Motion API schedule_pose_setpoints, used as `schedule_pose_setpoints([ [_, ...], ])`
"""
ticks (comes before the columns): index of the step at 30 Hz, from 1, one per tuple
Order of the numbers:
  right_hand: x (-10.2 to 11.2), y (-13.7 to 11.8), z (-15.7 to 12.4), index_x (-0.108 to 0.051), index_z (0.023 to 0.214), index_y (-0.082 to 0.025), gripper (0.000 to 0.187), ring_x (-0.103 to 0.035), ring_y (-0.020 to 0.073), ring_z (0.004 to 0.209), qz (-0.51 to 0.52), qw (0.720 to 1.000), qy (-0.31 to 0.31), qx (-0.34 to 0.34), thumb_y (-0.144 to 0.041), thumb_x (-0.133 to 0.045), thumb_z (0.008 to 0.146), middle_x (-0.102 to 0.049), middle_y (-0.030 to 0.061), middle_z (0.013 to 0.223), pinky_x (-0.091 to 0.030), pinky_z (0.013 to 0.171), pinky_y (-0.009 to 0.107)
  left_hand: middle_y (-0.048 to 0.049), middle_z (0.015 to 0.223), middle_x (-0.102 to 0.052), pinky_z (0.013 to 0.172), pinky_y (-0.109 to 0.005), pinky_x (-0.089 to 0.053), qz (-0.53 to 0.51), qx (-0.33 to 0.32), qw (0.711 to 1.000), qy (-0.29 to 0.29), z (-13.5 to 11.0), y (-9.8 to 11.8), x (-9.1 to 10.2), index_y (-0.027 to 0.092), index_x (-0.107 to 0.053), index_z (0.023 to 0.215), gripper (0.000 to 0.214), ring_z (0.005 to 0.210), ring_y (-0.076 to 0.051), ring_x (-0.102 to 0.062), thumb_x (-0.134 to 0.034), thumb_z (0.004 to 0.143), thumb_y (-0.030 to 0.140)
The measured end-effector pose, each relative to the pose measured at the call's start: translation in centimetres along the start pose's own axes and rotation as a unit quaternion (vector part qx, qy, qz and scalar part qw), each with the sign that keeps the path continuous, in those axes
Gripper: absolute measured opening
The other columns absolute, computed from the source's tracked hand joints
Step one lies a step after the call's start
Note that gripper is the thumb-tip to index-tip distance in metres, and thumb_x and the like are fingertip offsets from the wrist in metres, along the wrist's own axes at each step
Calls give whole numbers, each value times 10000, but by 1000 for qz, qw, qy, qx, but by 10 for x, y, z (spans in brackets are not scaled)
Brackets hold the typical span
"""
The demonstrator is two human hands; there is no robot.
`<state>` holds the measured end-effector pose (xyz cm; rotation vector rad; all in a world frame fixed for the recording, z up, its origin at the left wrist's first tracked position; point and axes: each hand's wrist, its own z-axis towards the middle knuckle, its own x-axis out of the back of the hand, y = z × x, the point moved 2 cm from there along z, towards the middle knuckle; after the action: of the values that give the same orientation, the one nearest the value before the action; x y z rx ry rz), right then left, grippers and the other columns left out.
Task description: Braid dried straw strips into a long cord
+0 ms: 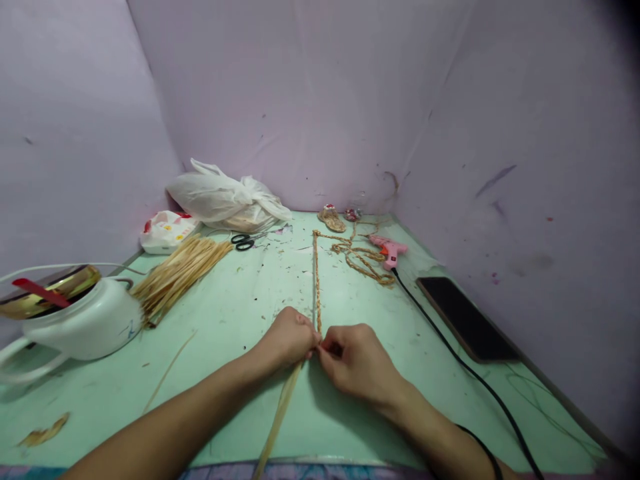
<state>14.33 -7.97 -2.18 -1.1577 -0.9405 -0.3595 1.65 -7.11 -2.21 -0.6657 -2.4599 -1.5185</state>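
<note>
A thin tan braid [317, 287] runs straight down the middle of the table from a small nail-like point at its far end. My left hand [293, 337] is closed, pinching the near end of this braid. Close against it, my right hand [357, 363] pinches at the same spot, thumb and forefinger together. A flat pale fibre strip [280, 413] hangs from under my left hand toward the table's front edge. More finished braid [367, 263] lies in loose loops beyond my right hand. The exact strands between my fingertips are too small to make out.
On the left are a white mug [95, 323], a bundle of dry strips [183, 273], black scissors [243, 242] and a white plastic bag [225, 200]. To the right lie a pink glue gun [391, 250], its black cord [450, 340] and a phone [465, 320]. A small woven slipper [331, 219] sits at the back.
</note>
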Motion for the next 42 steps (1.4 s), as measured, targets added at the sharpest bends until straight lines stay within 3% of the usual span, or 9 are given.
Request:
schedule_pose_setpoints([
  [5,-14,-5,-12,-620,694,-118,187,-487,123,454,-200,963,52,174,-134,-434,711,-611,73,577,-223,448,252,37,286,-339,349,-209,-195,-15,-28,999,-13,-1,-2,0,148,-456,398,145,285,-63,-278,-440,542,141],
  [8,-9,-7,-13,-621,725,-125,175,-479,110,454,-150,969,25,197,-172,-453,725,-608,54,579,-240,453,242,43,336,-369,376,-200,-200,-14,-62,998,-24,3,-5,2,134,-472,413,79,345,-50,-286,-454,482,101],
  [13,13,4,1,-558,580,-145,291,-489,108,525,151,983,99,-26,-354,-463,759,-557,25,547,-349,526,229,59,331,-330,382,-201,-176,-67,-66,995,-40,4,-3,5,141,-443,416,98,349,-40,-253,-509,488,146],
  [16,9,11,9,-548,682,-141,217,-528,117,575,411,893,-5,-181,-350,-500,718,-579,41,658,-408,543,243,56,317,-343,367,-204,-175,-84,-57,993,-64,3,-3,7,145,-459,436,81,319,-46,-257,-505,499,167],
  [19,-1,7,11,-523,716,-150,154,-441,65,421,510,819,-133,-227,-279,-570,645,-506,-26,544,-328,399,186,63,315,-328,364,-203,-169,-80,-76,991,-77,3,-3,8,147,-459,441,72,319,-44,-245,-491,504,165],
  [23,-6,7,13,-475,560,-151,106,-206,9,311,414,875,-86,-233,-192,-541,632,-332,-93,371,-120,336,173,53,341,-354,380,-201,-192,-30,-96,991,-85,3,-3,9,139,-483,454,63,344,-50,-270,-458,509,158],
  [29,-13,16,17,-489,517,-140,107,-270,21,367,369,908,-54,-191,-177,-539,604,-402,-68,397,-167,371,176,30,411,-406,422,-202,-248,121,-111,986,-24,1,-1,10,127,-539,486,108,425,-74,-345,-442,518,164],
  [38,-12,13,14,-511,539,-138,53,-324,34,392,411,887,-70,-200,-165,-528,581,-510,-38,439,-202,397,178,-10,482,-506,454,-196,-293,235,-120,964,27,-26,7,7,134,-581,534,183,483,-100,-448,-453,621,232],
  [42,-14,11,14,-508,552,-139,50,-348,42,423,445,872,-52,-195,-157,-552,564,-487,-47,453,-233,422,179,-89,623,-603,536,-253,-357,365,-168,911,95,-41,5,-13,131,-626,667,249,579,-170,-543,-390,693,206],
])
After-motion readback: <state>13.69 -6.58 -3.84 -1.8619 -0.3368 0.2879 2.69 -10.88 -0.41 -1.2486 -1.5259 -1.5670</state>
